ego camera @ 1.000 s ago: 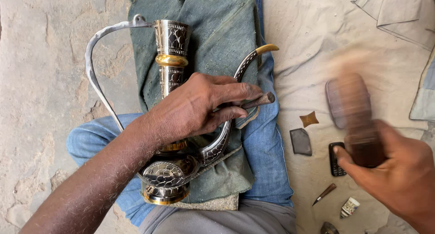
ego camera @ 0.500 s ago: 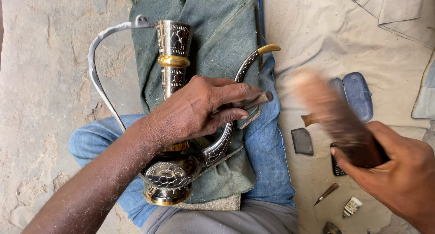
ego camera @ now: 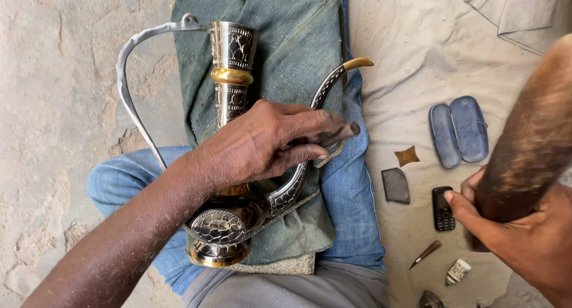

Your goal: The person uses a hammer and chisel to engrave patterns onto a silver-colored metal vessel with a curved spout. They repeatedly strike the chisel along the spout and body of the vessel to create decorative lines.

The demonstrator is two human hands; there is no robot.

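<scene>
Left hand (ego camera: 262, 144) pins a small punch (ego camera: 336, 134) against the spout of the engraved metal ewer (ego camera: 229, 165) lying on his cloth-covered lap, right hand (ego camera: 524, 236) grips a raised mallet (ego camera: 530, 141); chasing step, next strike needs square aim.

The right hand (ego camera: 527, 236) has lifted the wooden mallet (ego camera: 527, 135) higher and closer to the camera. One second ago its head was blurred above the phone (ego camera: 443, 208); now it fills the right edge of the picture. The blue glasses case (ego camera: 459, 131), which the mallet covered before, is now fully visible on the cloth (ego camera: 417, 58).
</scene>
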